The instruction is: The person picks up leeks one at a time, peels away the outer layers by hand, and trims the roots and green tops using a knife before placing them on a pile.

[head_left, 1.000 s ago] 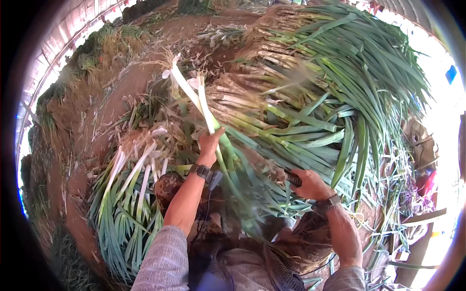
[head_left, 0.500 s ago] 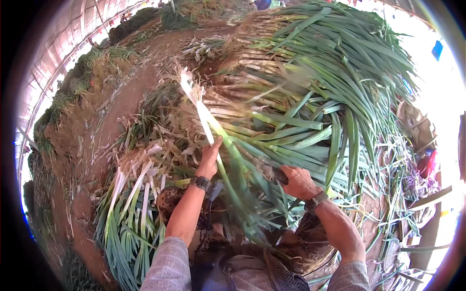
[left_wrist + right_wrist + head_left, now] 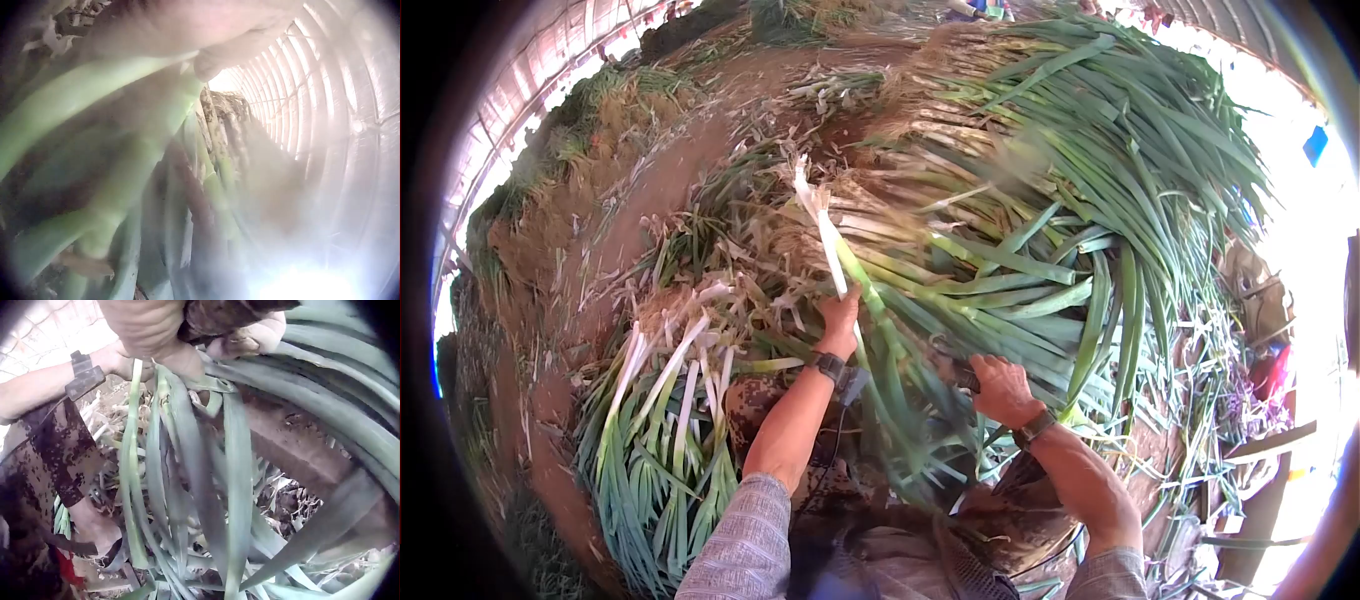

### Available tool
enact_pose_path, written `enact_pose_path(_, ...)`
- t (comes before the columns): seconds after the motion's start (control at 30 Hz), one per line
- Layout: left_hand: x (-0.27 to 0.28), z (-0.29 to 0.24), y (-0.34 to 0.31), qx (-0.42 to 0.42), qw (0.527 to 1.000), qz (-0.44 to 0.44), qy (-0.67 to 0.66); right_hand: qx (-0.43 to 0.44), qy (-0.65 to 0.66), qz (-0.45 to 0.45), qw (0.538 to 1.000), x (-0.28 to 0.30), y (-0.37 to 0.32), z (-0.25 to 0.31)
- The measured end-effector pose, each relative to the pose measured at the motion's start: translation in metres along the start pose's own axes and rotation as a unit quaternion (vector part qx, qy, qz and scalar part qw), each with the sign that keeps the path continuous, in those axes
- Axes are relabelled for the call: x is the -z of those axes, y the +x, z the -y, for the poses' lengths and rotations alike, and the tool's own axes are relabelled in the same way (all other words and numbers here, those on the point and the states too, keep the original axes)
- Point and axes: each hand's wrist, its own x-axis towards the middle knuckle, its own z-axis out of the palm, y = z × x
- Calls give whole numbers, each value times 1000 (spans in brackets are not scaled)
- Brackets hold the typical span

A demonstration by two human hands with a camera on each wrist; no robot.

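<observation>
My left hand (image 3: 840,320) grips two leeks (image 3: 828,240) around the middle, white root ends pointing up and away, green leaves hanging toward my lap. Their pale green stalks (image 3: 125,162) run down from the fingers in the left wrist view. To the right, my right hand (image 3: 1003,390) holds a dark-handled tool (image 3: 967,375), its far end blurred among the leaves. In the right wrist view, the fingers wrap its dark handle (image 3: 225,315) close beside the held leeks' leaves (image 3: 237,475).
A large heap of leeks (image 3: 1140,150) spreads ahead and right. Pale-stemmed leeks (image 3: 650,430) lie in a pile beside my left knee. Peeled husks and roots (image 3: 770,240) litter the soil. Loose leaf scraps (image 3: 1190,430) and a wooden board (image 3: 1270,443) are at right.
The two leeks' root ends have come closer together and dropped a little. My right hand has moved left with the tool, nearer the held leeks.
</observation>
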Motion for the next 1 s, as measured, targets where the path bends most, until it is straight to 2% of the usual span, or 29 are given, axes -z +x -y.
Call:
enact_pose_path(0.07,8,12,14,12,997,61,43,4,13,4,1000,0,7,2)
enact_pose_path(0.1,10,15,15,13,997,58,41,7,11,6,1000,-1,11,2)
enact_pose_path(0.17,12,25,17,-35,994,67,72,12,33,8,999,-5,18,3)
enact_pose_path(0.3,7,24,2,-65,997,36,32,-11,47,24,999,3,29,13)
enact_pose_path(0.37,12,39,21,-64,997,30,43,-1,61,60,996,10,34,17)
enact_pose_path(0.47,21,50,30,-77,996,13,-36,-11,85,53,995,17,30,15)
enact_pose_path(0.53,24,51,35,-139,989,23,37,-26,68,82,994,21,27,13)
enact_pose_path(0.6,22,43,37,-129,989,7,73,-40,49,112,992,24,23,12)
enact_pose_path(0.73,10,26,41,-124,984,-16,125,-7,73,95,993,17,10,4)
enact_pose_path(0.77,9,24,40,-171,979,-14,110,-3,78,76,994,15,8,0)
enact_pose_path(0.83,11,13,39,-91,990,29,108,-16,68,84,994,20,6,-1)
enact_pose_path(0.9,12,11,40,-83,992,41,88,-28,60,89,994,25,5,-2)
enact_pose_path(0.97,13,8,46,-76,993,57,72,-19,79,55,995,29,1,-3)
enact_pose_path(1.0,16,4,45,-40,992,116,-5,-24,82,51,995,29,0,-5)
